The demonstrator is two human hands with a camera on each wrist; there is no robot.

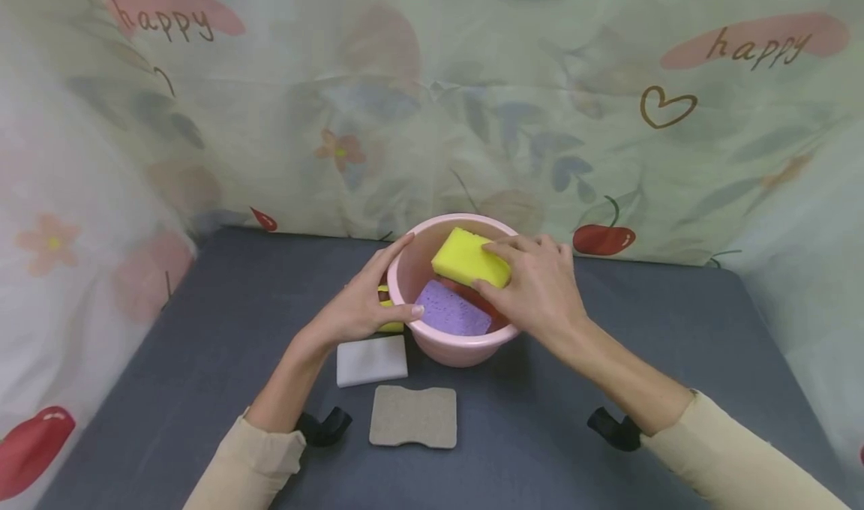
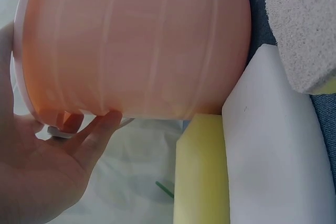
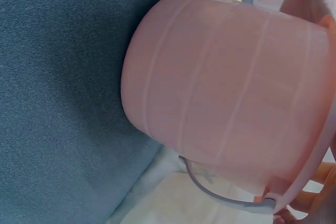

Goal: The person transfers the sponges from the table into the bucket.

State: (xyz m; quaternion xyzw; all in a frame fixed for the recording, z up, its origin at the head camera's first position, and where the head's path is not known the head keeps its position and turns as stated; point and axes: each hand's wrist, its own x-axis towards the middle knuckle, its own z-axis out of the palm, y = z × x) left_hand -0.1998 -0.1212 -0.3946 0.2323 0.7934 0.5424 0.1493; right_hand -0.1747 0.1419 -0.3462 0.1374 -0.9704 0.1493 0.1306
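A pink bucket stands on the dark table, with a purple sponge lying inside it. My left hand holds the bucket by its left rim, thumb over the edge and fingers along the outside, under the rim in the left wrist view. Between the thumb and fingers of my right hand is a yellow sponge, pinched at its right end and tilted over the bucket's opening. The right wrist view shows the bucket's wall and its grey handle hanging down; the yellow sponge is hidden there.
Left of the bucket, partly behind my left hand, is a yellow block. A white block lies in front of it. Nearer still is a grey-beige notched sponge. A patterned curtain hangs behind the table.
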